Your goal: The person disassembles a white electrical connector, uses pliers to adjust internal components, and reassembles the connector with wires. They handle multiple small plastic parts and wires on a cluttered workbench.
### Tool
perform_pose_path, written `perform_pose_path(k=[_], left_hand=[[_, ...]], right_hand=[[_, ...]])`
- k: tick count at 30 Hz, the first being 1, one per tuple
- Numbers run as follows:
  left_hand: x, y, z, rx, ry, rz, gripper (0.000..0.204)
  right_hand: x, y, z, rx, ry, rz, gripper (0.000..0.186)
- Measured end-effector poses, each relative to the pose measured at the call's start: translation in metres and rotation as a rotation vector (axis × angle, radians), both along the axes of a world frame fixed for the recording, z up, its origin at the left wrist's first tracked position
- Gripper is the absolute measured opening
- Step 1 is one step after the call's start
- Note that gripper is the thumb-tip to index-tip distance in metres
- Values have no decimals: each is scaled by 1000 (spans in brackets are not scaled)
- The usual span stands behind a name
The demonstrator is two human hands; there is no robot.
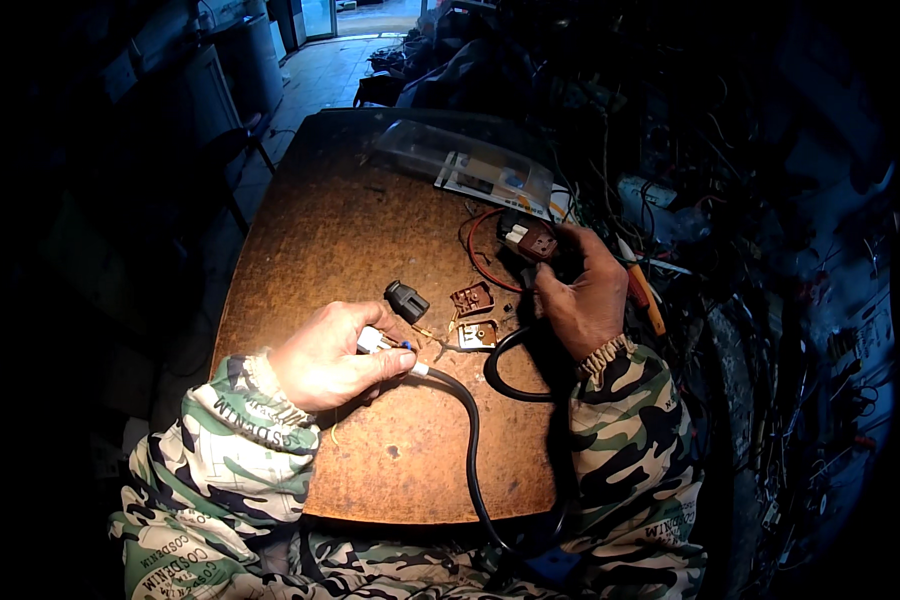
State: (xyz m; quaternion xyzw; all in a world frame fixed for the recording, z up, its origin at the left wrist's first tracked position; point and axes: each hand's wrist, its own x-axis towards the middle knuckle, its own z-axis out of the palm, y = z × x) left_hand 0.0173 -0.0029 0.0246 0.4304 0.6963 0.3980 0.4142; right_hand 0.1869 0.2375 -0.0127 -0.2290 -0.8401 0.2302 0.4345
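My left hand (335, 360) is closed around the end of a black cable (470, 430), which has a white fitting (370, 340) and a bit of blue at it. My right hand (580, 295) grips a dark brown and black connector piece (532, 238) with a pale part on it. Between my hands lie a black plug housing (406, 300), an open brown housing (471, 299) and a second opened casing (478, 334) with a pale inside. A red wire (485, 260) loops beside my right hand.
The worn wooden tabletop (300, 230) holds a clear plastic package (430, 145) at the back and an orange-handled tool (647, 300) on the right. Dark tangled cables and clutter (690, 180) crowd the right side. A stool (230, 150) stands left; a lit doorway lies beyond.
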Motion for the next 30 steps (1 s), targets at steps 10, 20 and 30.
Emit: perform_pose_path(k=[10,20,30], left_hand=[[1,-2,6,-42,9,7,23],[-1,-2,1,-5,79,3,25],[2,-2,4,-29,165,22,26]], right_hand=[[11,7,16,-92,-3,-137,38],[11,13,14,-384,90,-25,36],[20,26,19,-752,158,18,43]])
